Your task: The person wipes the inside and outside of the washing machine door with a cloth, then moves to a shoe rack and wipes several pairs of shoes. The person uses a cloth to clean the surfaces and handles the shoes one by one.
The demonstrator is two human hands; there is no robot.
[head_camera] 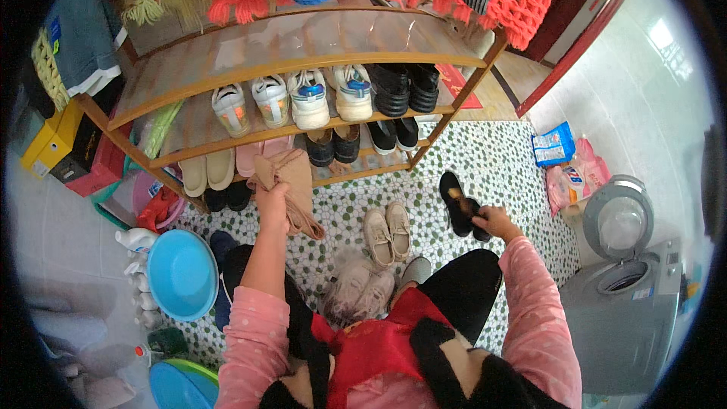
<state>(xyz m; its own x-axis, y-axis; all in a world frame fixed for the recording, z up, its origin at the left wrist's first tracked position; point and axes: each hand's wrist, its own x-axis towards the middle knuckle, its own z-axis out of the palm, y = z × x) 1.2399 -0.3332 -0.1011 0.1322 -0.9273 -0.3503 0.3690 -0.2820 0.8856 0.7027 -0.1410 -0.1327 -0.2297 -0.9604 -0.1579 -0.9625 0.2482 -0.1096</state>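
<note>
My left hand [272,210] grips a folded tan cloth [292,187] in front of the shoe rack's lower shelves. On the right, my right hand [495,222] has its fingers closed at a black shoe [481,233], which is partly hidden and blurred. Its mate, another black shoe [448,182] with a brownish inside, lies beside it on the pebble-patterned floor. Between my hands stands a pair of beige lace-up shoes [387,233]. Nearer my lap, pale shoes in a clear plastic bag [360,289] rest on the floor.
A wooden shoe rack [306,65] holds several pairs, including white sneakers [309,99] and beige slippers [207,173]. Blue basins [183,275] stand left, near shoe boxes [54,133]. At right are a grey washing machine [619,324] with its lid raised and detergent bags [576,176].
</note>
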